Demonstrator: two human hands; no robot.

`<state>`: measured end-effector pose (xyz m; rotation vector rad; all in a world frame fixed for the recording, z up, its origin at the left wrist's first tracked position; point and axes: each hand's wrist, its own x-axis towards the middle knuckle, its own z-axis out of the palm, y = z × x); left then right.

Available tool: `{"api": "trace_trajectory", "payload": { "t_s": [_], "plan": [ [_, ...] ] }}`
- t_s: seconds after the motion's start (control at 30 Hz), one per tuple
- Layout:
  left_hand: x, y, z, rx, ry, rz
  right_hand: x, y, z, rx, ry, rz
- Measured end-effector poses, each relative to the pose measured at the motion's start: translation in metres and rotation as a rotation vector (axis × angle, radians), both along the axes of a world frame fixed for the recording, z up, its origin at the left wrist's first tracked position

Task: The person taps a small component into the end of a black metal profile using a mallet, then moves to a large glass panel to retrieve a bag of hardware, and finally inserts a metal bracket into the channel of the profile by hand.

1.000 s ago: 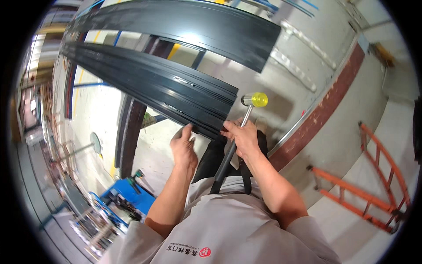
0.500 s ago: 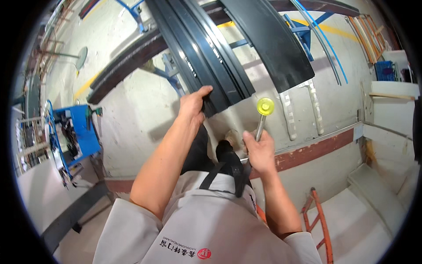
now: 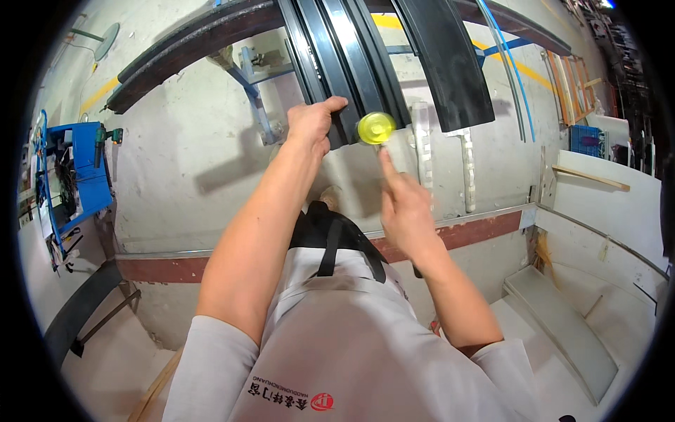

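My left hand is closed round the left edge of a long dark ridged metal profile, close to its near end, with the thumb on top. My right hand grips a mallet with a translucent yellow-green head; the index finger points along the handle. The mallet head is slightly blurred and overlaps the profile's near end, so I cannot tell whether it touches. To the right, a broader dark panel lies alongside the profile.
A dark padded beam runs across beneath the profiles. Farther right hang thin blue strips. A blue cart with a drill stands at the left. Near me runs a low red-brown ledge; wooden frames lean at the far right.
The mallet has swung left and away from me, from beside the profile to over its near end. My left hand keeps its hold. The whole view has shifted.
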<state>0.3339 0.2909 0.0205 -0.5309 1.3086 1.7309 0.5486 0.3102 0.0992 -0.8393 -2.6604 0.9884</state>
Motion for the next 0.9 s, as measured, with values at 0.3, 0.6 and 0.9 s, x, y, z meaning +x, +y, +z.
{"api": "trace_trajectory", "payload": {
  "t_s": [0.3,0.6,0.9],
  "plan": [
    [-0.001,-0.005,-0.015,-0.079,0.093,-0.017,-0.013,0.012,0.031,-0.056,0.164,-0.058],
    [-0.005,-0.001,-0.001,-0.062,0.069,0.004,-0.015,0.026,0.025,-0.113,0.093,-0.032],
    [0.001,-0.004,-0.013,0.007,0.070,0.000,-0.023,0.047,0.009,0.001,-0.003,0.038]
  ]
}}
